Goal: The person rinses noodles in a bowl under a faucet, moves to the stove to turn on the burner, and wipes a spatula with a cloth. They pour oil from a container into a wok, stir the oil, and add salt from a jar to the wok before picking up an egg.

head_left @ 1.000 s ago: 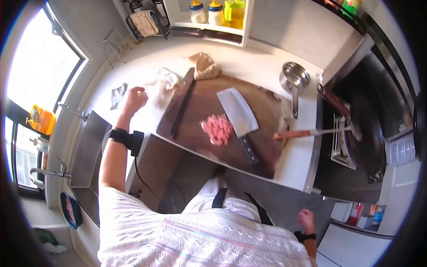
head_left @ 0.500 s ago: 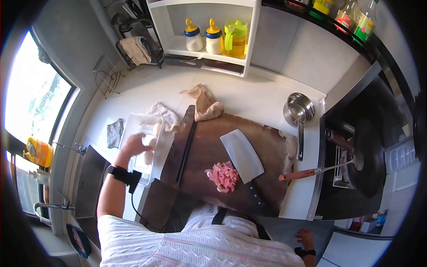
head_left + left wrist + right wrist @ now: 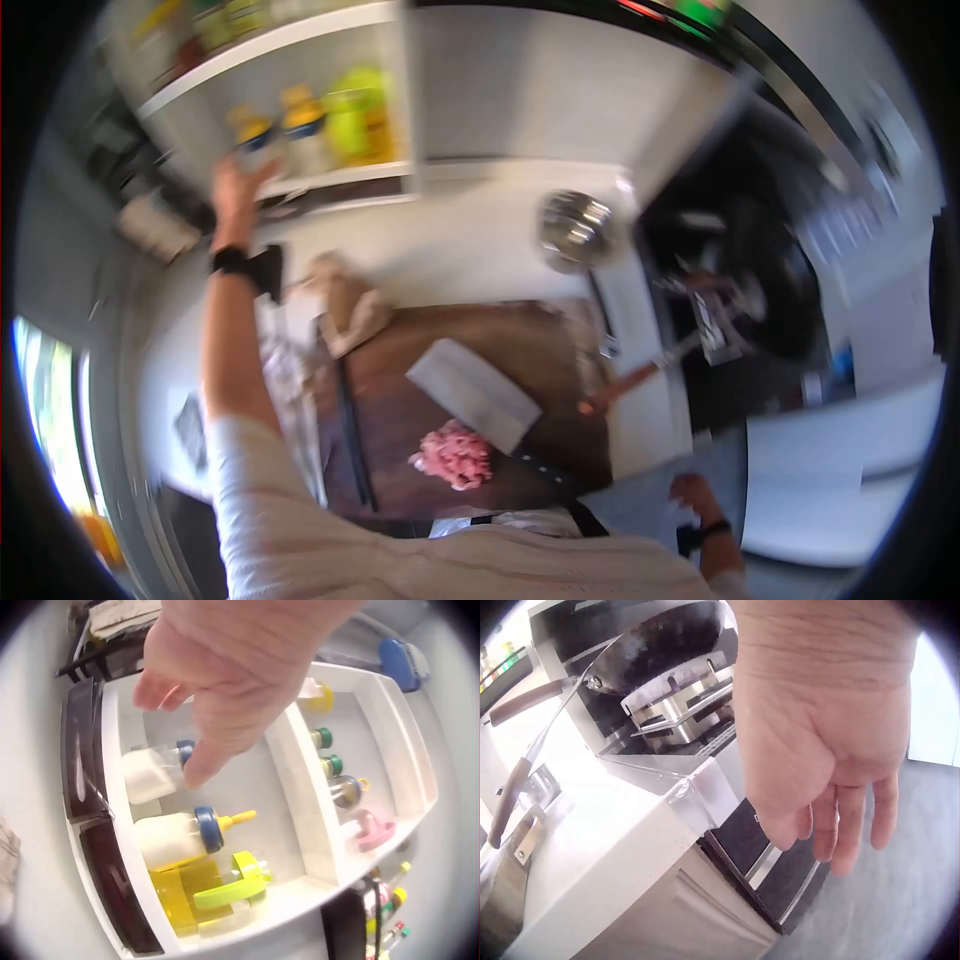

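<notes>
My left hand [image 3: 240, 195] reaches into the white shelf unit [image 3: 300, 802], its thumb and fingers spread on either side of the top of a jar of white powder [image 3: 154, 776]. In the left wrist view the thumb overlaps the jar's blue collar. Beside it stand a second jar [image 3: 172, 841], with a blue collar and yellow top, and a lime-handled pitcher [image 3: 232, 892] of yellow liquid. Low at my right side, my right hand [image 3: 825, 750] hangs with loose fingers and holds nothing. Chopped pink meat [image 3: 455, 458] and a cleaver [image 3: 475, 395] lie on the cutting board [image 3: 530, 340].
A long black bar [image 3: 350, 430] lies along the board's left side, with a crumpled brown bag [image 3: 345, 305] behind it. To the right are a steel saucepan [image 3: 575, 230], a wooden-handled spatula [image 3: 630, 385] and a dark wok [image 3: 667, 649] on the stove.
My left hand has left the clear box of eggs on the counter and moved up and forward to the shelf jars. The head view has swung; my right hand still hangs low.
</notes>
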The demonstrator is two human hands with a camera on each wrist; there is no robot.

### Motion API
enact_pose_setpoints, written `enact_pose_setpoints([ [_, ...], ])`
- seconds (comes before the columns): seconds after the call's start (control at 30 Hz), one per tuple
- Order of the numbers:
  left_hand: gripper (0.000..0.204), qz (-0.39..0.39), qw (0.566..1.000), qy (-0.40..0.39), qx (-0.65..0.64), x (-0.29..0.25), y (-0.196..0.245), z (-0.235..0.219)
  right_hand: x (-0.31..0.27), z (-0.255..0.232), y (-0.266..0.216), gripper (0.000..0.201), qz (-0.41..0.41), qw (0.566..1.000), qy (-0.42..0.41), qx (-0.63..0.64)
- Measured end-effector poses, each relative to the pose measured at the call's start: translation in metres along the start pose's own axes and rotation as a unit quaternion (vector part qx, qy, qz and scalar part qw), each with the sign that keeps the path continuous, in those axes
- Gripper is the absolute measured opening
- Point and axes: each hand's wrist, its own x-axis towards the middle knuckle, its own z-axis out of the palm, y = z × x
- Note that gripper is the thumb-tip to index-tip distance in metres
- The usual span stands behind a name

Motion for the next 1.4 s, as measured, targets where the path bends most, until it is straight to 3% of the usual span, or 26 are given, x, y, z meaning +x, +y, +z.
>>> enact_pose_setpoints([
  [0.03, 0.086, 0.034, 0.998, 0.045, 0.036, 0.022, -0.024, 0.024, -0.012, 0.006, -0.001, 0.026, 0.012, 1.000, 0.026, -0.008],
  [0.07, 0.085, 0.009, 0.999, 0.042, 0.019, 0.025, -0.018, 0.028, -0.027, 0.012, -0.006, 0.029, 0.010, 0.999, 0.042, -0.020],
  [0.1, 0.087, 0.006, 1.000, 0.023, -0.019, 0.047, -0.043, 0.045, -0.024, 0.013, 0.012, 0.031, 0.031, 0.997, 0.065, -0.019],
  [0.13, 0.082, 0.039, 0.978, -0.019, -0.206, 0.073, -0.075, 0.069, -0.048, 0.018, -0.012, 0.035, 0.059, 0.997, 0.039, -0.013],
  [0.17, 0.071, 0.067, 0.992, 0.035, -0.104, 0.076, -0.069, 0.069, -0.061, 0.024, -0.023, 0.035, 0.075, 0.995, 0.059, -0.039],
  [0.23, 0.064, 0.098, 0.981, 0.006, -0.167, 0.069, -0.058, 0.070, -0.070, 0.029, -0.026, 0.035, 0.094, 0.991, 0.079, -0.057],
  [0.3, 0.065, 0.118, 0.977, 0.037, -0.174, 0.078, -0.074, 0.084, -0.072, 0.034, -0.019, 0.037, 0.133, 0.985, 0.083, -0.067],
  [0.37, 0.061, 0.068, 0.980, 0.025, -0.187, 0.082, -0.074, 0.086, -0.074, 0.040, -0.014, 0.033, 0.124, 0.985, 0.105, -0.054],
  [0.4, 0.058, 0.016, 0.987, -0.007, -0.162, 0.078, -0.065, 0.081, -0.076, 0.041, -0.016, 0.032, 0.120, 0.985, 0.103, -0.061],
  [0.43, 0.058, 0.023, 0.986, -0.012, -0.164, 0.073, -0.056, 0.077, -0.076, 0.042, -0.018, 0.032, 0.116, 0.986, 0.101, -0.068],
  [0.5, 0.055, -0.019, 0.995, 0.045, -0.091, 0.063, -0.039, 0.068, -0.076, 0.043, -0.022, 0.032, 0.110, 0.987, 0.101, -0.064],
  [0.53, 0.054, 0.013, 0.978, 0.045, -0.205, 0.076, -0.061, 0.076, -0.076, 0.042, -0.024, 0.032, 0.102, 0.987, 0.100, -0.068],
  [0.63, 0.052, 0.014, 0.961, 0.046, -0.272, 0.074, -0.055, 0.054, -0.075, 0.035, -0.028, 0.028, 0.071, 0.988, 0.105, -0.085],
  [0.77, 0.048, 0.002, 0.967, 0.031, -0.251, 0.036, -0.013, -0.002, -0.089, 0.023, -0.066, 0.024, 0.021, 0.993, 0.080, -0.080],
  [0.8, 0.050, -0.018, 0.969, -0.030, -0.245, 0.055, -0.044, -0.006, -0.095, 0.020, -0.086, 0.022, -0.008, 0.995, 0.034, -0.096],
  [0.83, 0.050, -0.017, 0.970, -0.028, -0.242, 0.039, -0.035, -0.015, -0.101, 0.018, -0.105, 0.020, -0.038, 0.993, -0.012, -0.113],
  [0.9, 0.052, 0.070, 0.960, -0.056, -0.264, -0.028, 0.013, -0.042, -0.109, 0.014, -0.140, 0.018, -0.152, 0.981, -0.031, -0.117],
  [0.97, 0.059, 0.102, 0.955, -0.103, -0.259, -0.090, 0.054, -0.062, -0.109, 0.011, -0.172, 0.018, -0.262, 0.959, -0.045, -0.094],
  [1.03, 0.064, 0.088, 0.933, -0.171, -0.303, -0.150, 0.080, -0.071, -0.115, 0.007, -0.209, 0.018, -0.343, 0.934, -0.022, -0.099],
  [1.13, 0.074, 0.163, 0.899, -0.263, -0.310, -0.247, 0.142, -0.077, -0.123, 0.001, -0.244, 0.014, -0.432, 0.899, -0.024, -0.062],
  [1.17, 0.076, 0.175, 0.888, -0.294, -0.309, -0.281, 0.168, -0.076, -0.127, -0.001, -0.253, 0.013, -0.460, 0.887, -0.024, -0.031],
  [1.23, 0.078, 0.006, 0.852, -0.395, -0.343, -0.339, 0.204, -0.068, -0.138, -0.007, -0.265, 0.011, -0.509, 0.859, -0.055, 0.013],
  [1.3, 0.071, 0.047, 0.856, -0.449, -0.253, -0.393, 0.277, -0.077, -0.140, -0.016, -0.268, 0.012, -0.553, 0.827, -0.095, 0.024],
  [1.33, 0.072, 0.066, 0.834, -0.451, -0.311, -0.418, 0.289, -0.062, -0.141, -0.024, -0.266, 0.016, -0.587, 0.799, -0.128, 0.038],
  [1.37, 0.073, 0.080, 0.810, -0.452, -0.365, -0.443, 0.296, -0.045, -0.143, -0.034, -0.262, 0.016, -0.586, 0.797, -0.146, 0.035],
  [1.4, 0.075, 0.142, 0.821, -0.455, -0.315, -0.458, 0.310, -0.037, -0.146, -0.044, -0.260, 0.023, -0.608, 0.777, -0.164, 0.021],
])
